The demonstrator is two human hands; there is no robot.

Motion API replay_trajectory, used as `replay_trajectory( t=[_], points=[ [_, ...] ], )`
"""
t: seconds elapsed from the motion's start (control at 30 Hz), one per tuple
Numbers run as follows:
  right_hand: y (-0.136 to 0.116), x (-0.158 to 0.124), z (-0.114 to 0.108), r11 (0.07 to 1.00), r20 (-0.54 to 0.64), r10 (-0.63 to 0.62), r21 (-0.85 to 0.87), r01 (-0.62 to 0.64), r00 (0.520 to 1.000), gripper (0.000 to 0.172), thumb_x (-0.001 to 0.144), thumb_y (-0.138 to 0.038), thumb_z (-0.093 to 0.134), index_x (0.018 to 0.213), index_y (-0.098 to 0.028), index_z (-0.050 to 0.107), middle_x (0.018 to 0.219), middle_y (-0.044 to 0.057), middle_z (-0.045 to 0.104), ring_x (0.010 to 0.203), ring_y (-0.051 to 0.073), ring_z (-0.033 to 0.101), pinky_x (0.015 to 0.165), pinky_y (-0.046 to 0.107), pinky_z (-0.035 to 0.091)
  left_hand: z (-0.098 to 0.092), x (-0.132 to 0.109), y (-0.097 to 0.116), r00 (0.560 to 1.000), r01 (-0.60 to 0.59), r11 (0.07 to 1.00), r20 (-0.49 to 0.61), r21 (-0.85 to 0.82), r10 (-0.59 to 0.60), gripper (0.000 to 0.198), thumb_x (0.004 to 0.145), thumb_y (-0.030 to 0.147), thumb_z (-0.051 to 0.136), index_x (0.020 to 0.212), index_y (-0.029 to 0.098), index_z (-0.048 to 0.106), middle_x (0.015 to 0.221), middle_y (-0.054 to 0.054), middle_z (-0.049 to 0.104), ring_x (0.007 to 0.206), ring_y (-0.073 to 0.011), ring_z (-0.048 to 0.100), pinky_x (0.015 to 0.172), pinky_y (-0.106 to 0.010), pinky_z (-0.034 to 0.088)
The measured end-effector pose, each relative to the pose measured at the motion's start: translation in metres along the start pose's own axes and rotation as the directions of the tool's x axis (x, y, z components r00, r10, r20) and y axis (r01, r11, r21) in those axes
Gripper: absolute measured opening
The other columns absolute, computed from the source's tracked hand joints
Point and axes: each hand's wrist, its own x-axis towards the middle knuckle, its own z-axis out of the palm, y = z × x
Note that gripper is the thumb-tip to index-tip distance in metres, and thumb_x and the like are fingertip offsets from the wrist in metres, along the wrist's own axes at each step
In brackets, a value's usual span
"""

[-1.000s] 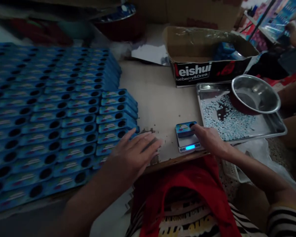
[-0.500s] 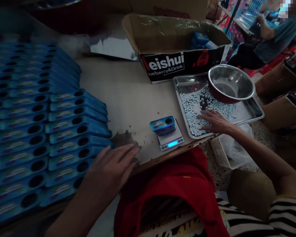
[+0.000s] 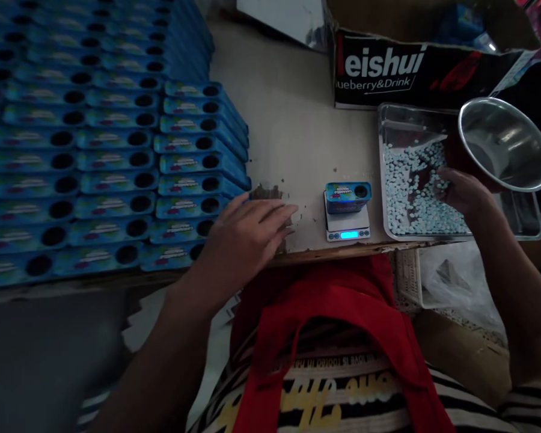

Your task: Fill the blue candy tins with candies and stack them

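Observation:
My right hand (image 3: 469,192) is in the metal tray (image 3: 540,219), its fingers curled together among small pale-blue tablets (image 3: 401,198). What lies inside those fingers is hidden. Close by, a steel bowl (image 3: 507,144) with a dark red outside sits tilted in the tray; I cannot tell whether the hand touches it. My left hand (image 3: 252,231) is open at the table's front edge, fingers stretched, beside the stacked blue boxes (image 3: 187,186). Between the hands, one blue box (image 3: 348,195) with a dark round hole stands on a small digital scale (image 3: 360,225) with a lit display.
An open black-printed carton (image 3: 388,72) stands behind the tray with blue boxes inside. Rows of blue boxes fill the table's left side. Below the table edge (image 3: 324,255) are a white basket (image 3: 408,273) and a clear plastic bag (image 3: 460,276).
The camera view has turned, shifting the table's contents. My right hand has gone from flat, spread fingers on the tablets to curled fingers nearer the bowl. My left hand stays open near the boxes.

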Motion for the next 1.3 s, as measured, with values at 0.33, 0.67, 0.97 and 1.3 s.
replay_trajectory(
  t=[0.33, 0.67, 0.97, 1.3],
  points=[
    [0.006, -0.024, 0.005, 0.965, 0.123, 0.193, 0.153, -0.211, 0.973, 0.031, 0.088, -0.013, 0.089, 0.078, -0.019, 0.060, 0.066, -0.006, 0.048, 0.051, 0.004, 0.039, 0.042, 0.013, 0.033, 0.028, 0.031, 0.021, 0.954, 0.221, 0.880, -0.096, -0.419, -0.285, 0.068, 0.098, 0.034, 0.086, 0.159, 0.028, 0.057, 0.142, -0.010, 0.079, 0.134, -0.0314, 0.076, 0.121, -0.049, 0.058],
    [-0.033, -0.055, 0.053, 0.991, 0.427, 0.035, 0.100, -0.086, 0.903, 0.027, 0.085, -0.035, 0.097, 0.094, -0.021, 0.075, 0.069, -0.005, 0.053, 0.056, 0.006, 0.042, 0.045, 0.018, 0.033, 0.044, 0.036, 0.027, 0.914, 0.341, 0.765, 0.004, -0.547, -0.405, 0.076, 0.091, 0.032, 0.091, 0.158, 0.028, 0.055, 0.146, -0.011, 0.077, 0.140, -0.0325, 0.073, 0.124, -0.054, 0.056],
    [-0.059, -0.083, 0.117, 0.984, 0.592, -0.166, 0.049, 0.171, 0.789, 0.041, 0.085, -0.050, 0.101, 0.090, -0.022, 0.071, 0.062, -0.007, 0.051, 0.051, 0.007, 0.037, 0.043, 0.021, 0.026, 0.045, 0.022, 0.021, 0.898, 0.384, 0.716, 0.055, -0.583, -0.437, 0.070, 0.091, 0.031, 0.088, 0.155, 0.029, 0.061, 0.141, -0.009, 0.080, 0.131, -0.0298, 0.077, 0.114, -0.046, 0.062],
    [-0.065, -0.101, 0.142, 0.720, 0.550, -0.309, -0.398, 0.569, 0.776, 0.023, 0.090, -0.044, 0.091, 0.088, -0.022, 0.082, 0.082, 0.002, 0.075, 0.075, 0.017, 0.061, 0.067, 0.031, 0.043, 0.053, 0.019, 0.010, 0.927, 0.321, 0.689, 0.066, -0.649, -0.370, 0.059, 0.098, 0.044, 0.078, 0.152, 0.025, 0.064, 0.137, -0.011, 0.081, 0.129, -0.0305, 0.079, 0.115, -0.050, 0.063]
  ],
)
